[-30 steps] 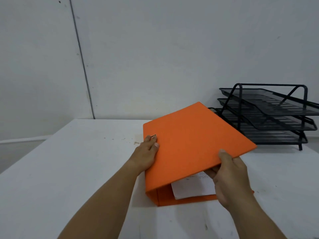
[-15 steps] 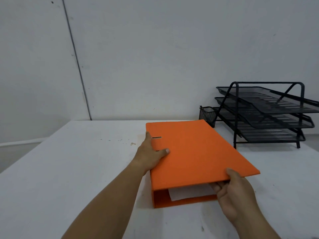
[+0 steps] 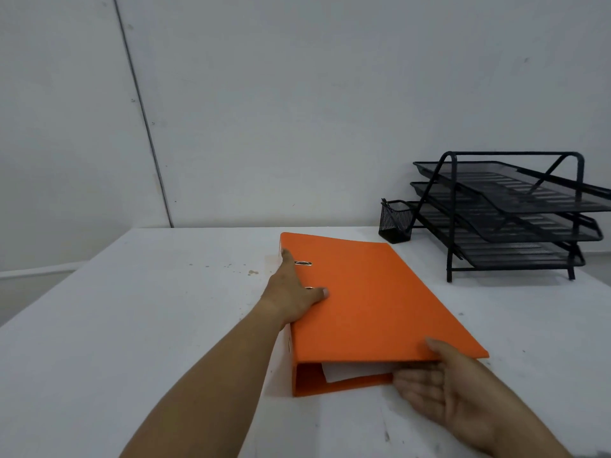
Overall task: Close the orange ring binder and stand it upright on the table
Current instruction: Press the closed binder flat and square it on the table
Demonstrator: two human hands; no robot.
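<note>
The orange ring binder [image 3: 370, 302] lies flat on the white table [image 3: 148, 309], its cover nearly down, with white paper showing at the near open end. My left hand [image 3: 292, 294] grips the spine side, thumb on top of the cover beside two small metal slots. At the near right corner my right hand [image 3: 439, 378] holds the cover's edge, thumb on top and fingers underneath.
A black three-tier mesh letter tray [image 3: 509, 216] stands at the back right against the wall. A small black mesh pen cup [image 3: 395, 221] sits just left of it. Small brown stains mark the table left of the binder.
The cover has swung down from a steep tilt to almost flat on the binder. My right hand lowered with it, and my left hand stayed on the spine side.
</note>
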